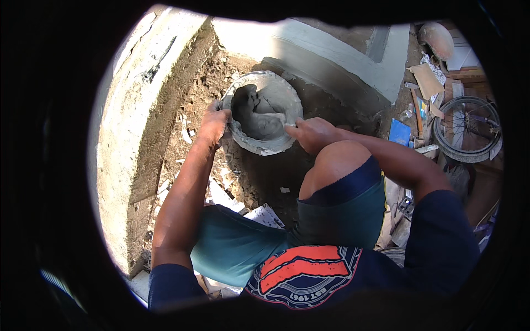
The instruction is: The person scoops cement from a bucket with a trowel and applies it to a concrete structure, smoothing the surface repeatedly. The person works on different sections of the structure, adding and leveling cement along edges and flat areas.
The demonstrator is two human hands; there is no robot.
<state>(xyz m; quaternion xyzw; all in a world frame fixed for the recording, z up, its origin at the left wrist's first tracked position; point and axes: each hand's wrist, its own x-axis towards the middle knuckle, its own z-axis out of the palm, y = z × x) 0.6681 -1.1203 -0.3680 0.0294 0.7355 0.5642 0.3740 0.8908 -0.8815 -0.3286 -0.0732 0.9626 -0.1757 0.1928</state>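
- Judging by the grip, at the step of steadying or shifting the bucket [280, 91] bodily, rather than scooping from it
- Placed beyond the right knee [342, 157], over the soil [270, 182], to the right of the ledge [130, 132] and on the near side of the wall [326, 49]; hard to tell from above whether resting or slightly lifted
- Filled in part with wet grey mix [268, 126], heaped unevenly and smeared up the inside and over the rim
- Holding the left hand [215, 122] curled closed on the left of the rim, with fingertips partly hidden
- Holding the right hand [314, 134] closed on the right of the rim, with thumb and finger pinched over the edge; no gap to be seen in either grip
- Calling next, most likely, for an even pull or turn from both hands, keeping the opening level enough not to slop mix over the rim
- Likely to handle heavy and slick, given the load and the wet coat; worth firming the grip before any lift or tilt
- Leaving the wheel [462, 156] untouched, well apart at the right among scraps [427, 81]
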